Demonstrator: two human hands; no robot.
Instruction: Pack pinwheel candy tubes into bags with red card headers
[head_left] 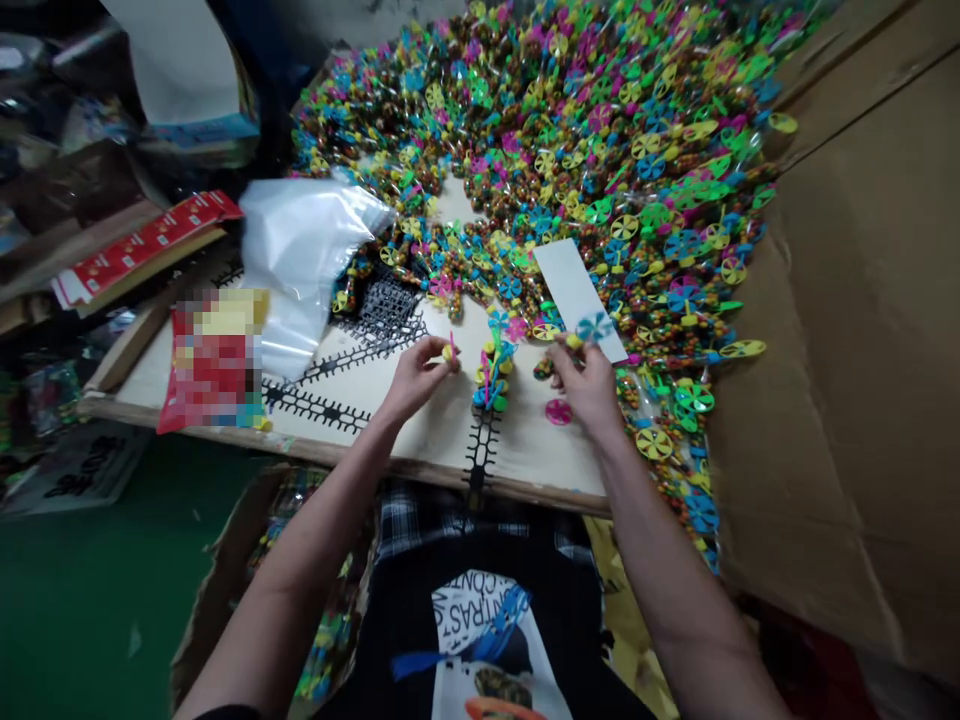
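My left hand [424, 375] pinches a small toy with a pink and yellow top [450, 354], left of the black toothed strip [480, 445]. Several colourful windmill toys [491, 375] sit in the far part of that strip, which lies upright in view at the table's front edge. To the right, my right hand [585, 380] is closed on a toy with a blue windmill [594, 327] and a beaded tube. A pink windmill [558, 411] lies on the table beside that hand. Behind it rests a white card [577, 295].
A large heap of windmill toys [600, 130] covers the back and right. Clear plastic bags [292, 260], more black strips [322, 408] and a red packet [214, 370] lie left. Cardboard [840, 350] stands at the right.
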